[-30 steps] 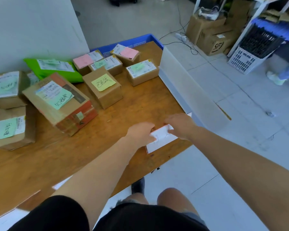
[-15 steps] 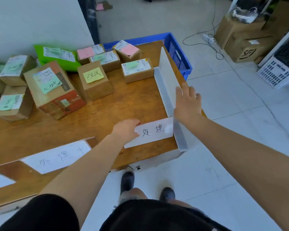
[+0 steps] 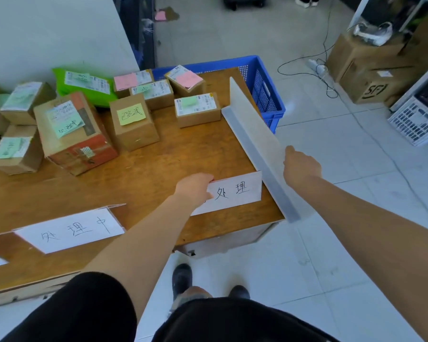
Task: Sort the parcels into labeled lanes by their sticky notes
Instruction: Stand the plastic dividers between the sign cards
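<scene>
Several cardboard parcels with sticky notes crowd the back of the wooden table: one box with a yellow note, a big box with a green note, and boxes with pink notes. My left hand pinches the left end of a white handwritten lane label near the front edge. My right hand grips the top edge of a white upright divider along the table's right side; its fingers are hidden behind the board.
A second lane label lies at the front left. A green mailer bag sits at the back. A blue crate stands behind the table's right corner. Cardboard boxes and a white basket stand on the floor at right.
My right hand has left the label, gone to the divider with straight fingers, then slid nearer and curled over its edge. My left hand stays on the label.
</scene>
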`<action>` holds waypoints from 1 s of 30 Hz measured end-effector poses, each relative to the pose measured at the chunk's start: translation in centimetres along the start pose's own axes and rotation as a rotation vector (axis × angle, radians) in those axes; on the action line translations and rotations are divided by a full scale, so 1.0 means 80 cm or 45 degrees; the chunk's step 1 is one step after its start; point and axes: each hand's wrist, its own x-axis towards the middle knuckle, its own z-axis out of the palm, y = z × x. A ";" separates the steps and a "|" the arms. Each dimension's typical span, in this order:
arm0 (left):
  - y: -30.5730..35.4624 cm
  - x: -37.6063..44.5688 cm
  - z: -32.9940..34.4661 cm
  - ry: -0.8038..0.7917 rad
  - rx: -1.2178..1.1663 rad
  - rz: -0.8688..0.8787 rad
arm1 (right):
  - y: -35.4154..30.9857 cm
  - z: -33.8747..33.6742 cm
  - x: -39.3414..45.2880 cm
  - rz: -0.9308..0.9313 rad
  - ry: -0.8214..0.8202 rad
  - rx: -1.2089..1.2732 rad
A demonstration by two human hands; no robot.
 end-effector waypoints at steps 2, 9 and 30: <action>0.007 0.005 -0.002 0.004 -0.022 0.004 | 0.007 -0.003 0.003 -0.033 0.019 -0.010; 0.012 0.007 -0.002 0.022 -0.030 0.015 | 0.016 -0.023 0.007 -0.067 0.058 -0.043; 0.176 0.053 -0.035 0.065 -0.778 0.203 | 0.048 -0.002 -0.006 -0.061 -0.086 0.844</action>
